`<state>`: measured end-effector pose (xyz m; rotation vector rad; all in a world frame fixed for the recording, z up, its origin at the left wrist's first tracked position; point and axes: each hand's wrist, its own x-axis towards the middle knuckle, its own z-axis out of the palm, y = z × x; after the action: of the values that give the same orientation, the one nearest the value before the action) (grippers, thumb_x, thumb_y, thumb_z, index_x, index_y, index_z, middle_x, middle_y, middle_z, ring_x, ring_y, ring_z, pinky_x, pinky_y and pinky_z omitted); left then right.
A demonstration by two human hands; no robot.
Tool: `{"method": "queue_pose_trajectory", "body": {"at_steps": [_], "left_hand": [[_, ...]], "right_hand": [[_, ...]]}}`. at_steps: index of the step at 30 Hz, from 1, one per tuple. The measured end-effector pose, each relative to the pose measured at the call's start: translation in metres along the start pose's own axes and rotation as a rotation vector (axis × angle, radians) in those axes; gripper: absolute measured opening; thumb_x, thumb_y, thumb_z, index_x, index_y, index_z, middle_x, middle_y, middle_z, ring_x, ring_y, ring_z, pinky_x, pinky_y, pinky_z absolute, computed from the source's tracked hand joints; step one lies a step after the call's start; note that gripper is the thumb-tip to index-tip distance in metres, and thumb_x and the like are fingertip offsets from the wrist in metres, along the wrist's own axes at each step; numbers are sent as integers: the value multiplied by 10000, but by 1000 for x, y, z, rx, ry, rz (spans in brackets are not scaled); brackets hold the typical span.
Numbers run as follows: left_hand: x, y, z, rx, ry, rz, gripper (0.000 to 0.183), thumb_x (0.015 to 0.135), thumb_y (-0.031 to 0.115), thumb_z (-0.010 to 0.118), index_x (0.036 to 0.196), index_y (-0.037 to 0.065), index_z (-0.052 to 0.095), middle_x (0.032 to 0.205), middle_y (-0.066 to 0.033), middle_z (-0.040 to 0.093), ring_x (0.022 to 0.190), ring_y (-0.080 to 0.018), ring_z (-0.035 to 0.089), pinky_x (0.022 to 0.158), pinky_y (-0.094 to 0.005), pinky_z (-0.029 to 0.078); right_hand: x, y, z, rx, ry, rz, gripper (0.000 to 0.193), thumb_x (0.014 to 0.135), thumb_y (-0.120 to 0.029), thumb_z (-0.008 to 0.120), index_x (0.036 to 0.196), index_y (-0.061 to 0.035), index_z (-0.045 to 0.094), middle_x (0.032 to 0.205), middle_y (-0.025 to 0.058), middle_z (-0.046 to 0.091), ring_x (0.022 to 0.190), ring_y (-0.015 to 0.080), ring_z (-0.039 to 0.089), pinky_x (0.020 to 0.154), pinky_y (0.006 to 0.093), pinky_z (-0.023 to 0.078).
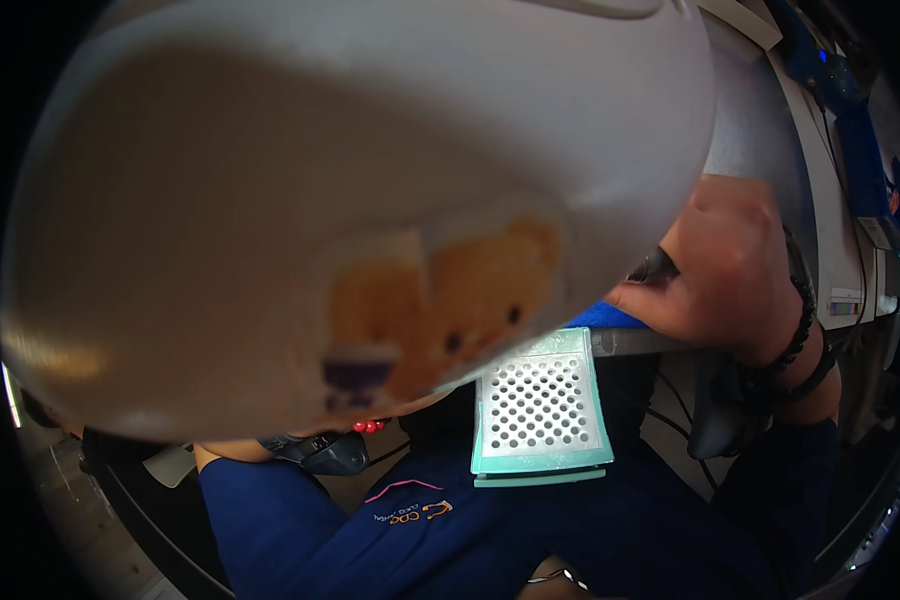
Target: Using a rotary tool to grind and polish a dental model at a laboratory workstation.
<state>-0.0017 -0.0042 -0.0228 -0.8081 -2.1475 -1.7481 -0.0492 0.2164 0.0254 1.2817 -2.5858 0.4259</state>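
A large, rounded white object (220, 250) with a blurred sticker of two brown cartoon bears (440, 310) fills the upper left, very close. Its kind does not show. At its right edge, my right hand (725, 270) is closed, with something dark at the thumb and fingers that I cannot make out. Most of my left hand (425, 405) is hidden behind the white object, fingers included; only skin and red beads (370, 426) show below it. Between my arms, a flat grater (540, 405) with a mint-green frame and a perforated pale plate tilts over my lap.
Beyond my right hand lies a grey worktop (760, 130). Blue boxes (875, 170) and a cable stand along the far right. Something bright blue (610, 316) lies by the table edge under my right hand. Black armrest-like parts (715, 410) flank my lap.
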Motion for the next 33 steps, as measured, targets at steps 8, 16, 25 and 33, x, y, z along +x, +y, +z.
{"method": "queue_pose_trajectory", "body": {"at_steps": [8,16,25,33], "left_hand": [[-2,2,3,-12,28,-27,38,759,-72,611,787,-77,636,736,-107,628,670,-159,584,615,-263,478],[1,6,1,73,20,-25,50,759,-60,622,802,-75,642,742,-109,630,671,-156,581,611,-260,472],[2,9,2,20,1,-50,25,772,-57,613,767,-74,631,744,-120,631,673,-155,592,632,-261,492],[2,11,-2,87,-43,-57,33,778,-51,609,759,-67,630,756,-120,635,679,-155,593,633,-261,492]], "right_hand": [[1,0,-4,0,-20,28,300,511,-239,790,638,-92,561,621,34,513,548,222,504,533,341,383],[0,0,1,-2,26,40,318,528,-265,801,669,-94,574,630,30,513,556,225,506,534,339,379],[-2,-2,1,28,19,10,351,504,-284,815,622,-117,529,614,20,477,546,199,482,547,338,375],[-2,-2,3,38,55,-18,355,505,-282,815,604,-113,519,616,19,474,544,197,483,528,332,374]]}}
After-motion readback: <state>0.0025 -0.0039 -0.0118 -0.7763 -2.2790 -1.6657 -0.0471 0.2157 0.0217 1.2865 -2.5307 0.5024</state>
